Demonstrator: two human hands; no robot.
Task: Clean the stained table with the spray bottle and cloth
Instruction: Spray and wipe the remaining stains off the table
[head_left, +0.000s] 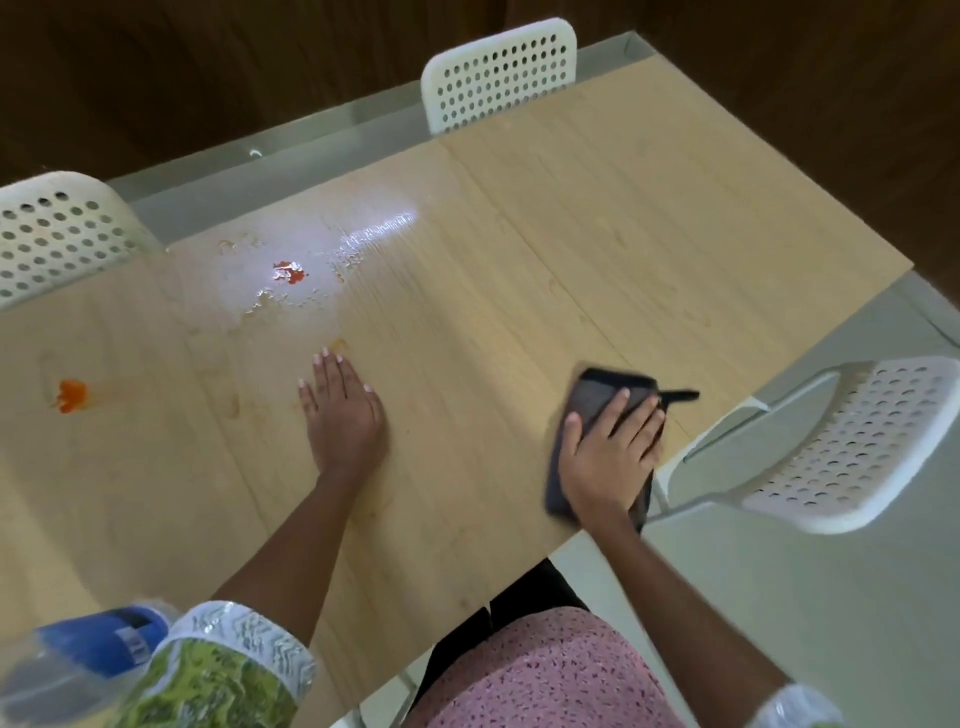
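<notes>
The light wooden table (571, 234) carries a red stain (290, 272) inside a wet, shiny patch near its far left, and an orange stain (71, 395) at the left. My left hand (340, 402) lies flat on the table with straight fingers, just below the wet patch. My right hand (610, 457) presses flat on a dark grey cloth (597, 400) near the table's right front edge. The spray bottle (98, 654), with a blue top, is blurred at the bottom left corner, beside my left sleeve.
Three white perforated chairs surround the table: one at the far side (498, 73), one at the left (57, 234), one at the right front (831, 447). Pale floor (831, 597) lies to the right. A dark wooden wall runs behind.
</notes>
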